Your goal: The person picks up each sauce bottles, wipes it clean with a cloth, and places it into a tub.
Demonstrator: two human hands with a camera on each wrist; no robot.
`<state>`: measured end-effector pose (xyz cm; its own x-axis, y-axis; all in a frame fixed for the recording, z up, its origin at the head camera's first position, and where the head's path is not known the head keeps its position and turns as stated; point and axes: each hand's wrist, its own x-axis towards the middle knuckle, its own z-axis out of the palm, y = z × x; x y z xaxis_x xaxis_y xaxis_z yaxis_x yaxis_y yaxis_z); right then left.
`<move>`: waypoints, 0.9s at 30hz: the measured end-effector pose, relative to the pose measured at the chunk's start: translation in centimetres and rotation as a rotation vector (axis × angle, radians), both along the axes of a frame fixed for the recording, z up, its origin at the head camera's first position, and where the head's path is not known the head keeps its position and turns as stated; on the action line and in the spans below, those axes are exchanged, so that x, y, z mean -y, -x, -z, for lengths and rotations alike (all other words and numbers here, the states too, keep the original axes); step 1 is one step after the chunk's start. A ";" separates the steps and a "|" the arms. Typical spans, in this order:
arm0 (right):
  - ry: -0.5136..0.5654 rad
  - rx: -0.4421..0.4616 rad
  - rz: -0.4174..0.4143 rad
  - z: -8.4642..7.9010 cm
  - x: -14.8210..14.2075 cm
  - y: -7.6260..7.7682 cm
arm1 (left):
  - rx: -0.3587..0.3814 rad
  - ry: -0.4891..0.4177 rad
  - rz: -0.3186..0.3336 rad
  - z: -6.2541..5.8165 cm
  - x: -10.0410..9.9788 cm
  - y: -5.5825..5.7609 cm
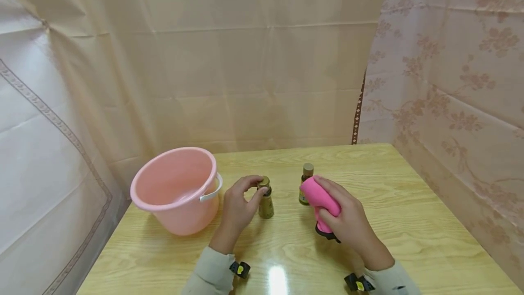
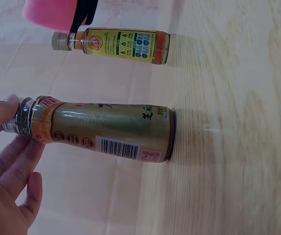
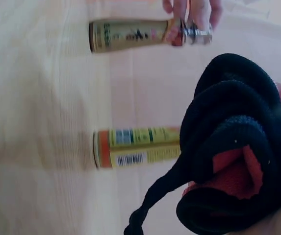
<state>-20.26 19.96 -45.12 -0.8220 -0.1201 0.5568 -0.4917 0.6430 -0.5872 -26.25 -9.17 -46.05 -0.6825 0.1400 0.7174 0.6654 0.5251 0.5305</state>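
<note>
A gold-labelled glass bottle [image 2: 106, 128] stands upright on the table, its cap pinched between the thumb and fingers of my left hand [image 1: 239, 204]. My right hand [image 1: 348, 215] grips a bunched pink cloth [image 1: 321, 199] with black edging [image 3: 228, 112] and a dangling black cord end [image 3: 152, 198]. Just beyond the cloth, a second bottle [image 2: 123, 45] with a yellow label and gold-brown cap stands upright. In the head view the cloth partly covers this bottle, and in the right wrist view it hides the bottle's top.
A pink bucket [image 1: 186, 217] with a white handle [image 1: 210, 193] stands to the left of my left hand. Wood-grain table [image 1: 409, 222] reaches back to a beige curtain [image 1: 254, 81]. A flowered cloth [image 1: 462, 81] hangs along the right side.
</note>
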 end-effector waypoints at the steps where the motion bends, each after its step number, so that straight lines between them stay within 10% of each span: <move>1: 0.009 0.008 -0.004 0.0 0.3 0.0 | 0.009 -0.003 0.004 0.0 0.0 0.0; 16: 0.130 0.090 -0.057 0.0 3.7 0.6 | 0.161 -0.097 0.050 0.0 -0.1 -0.7; 27: 0.208 0.128 -0.062 -0.1 5.9 0.7 | 0.078 -0.074 0.056 0.6 0.0 -0.9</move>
<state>-20.92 14.08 -45.00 -0.8820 -0.0659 0.4666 -0.4393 0.4731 -0.7636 -25.39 -9.17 -46.64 -0.7288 0.1280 0.6726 0.6482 0.4454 0.6176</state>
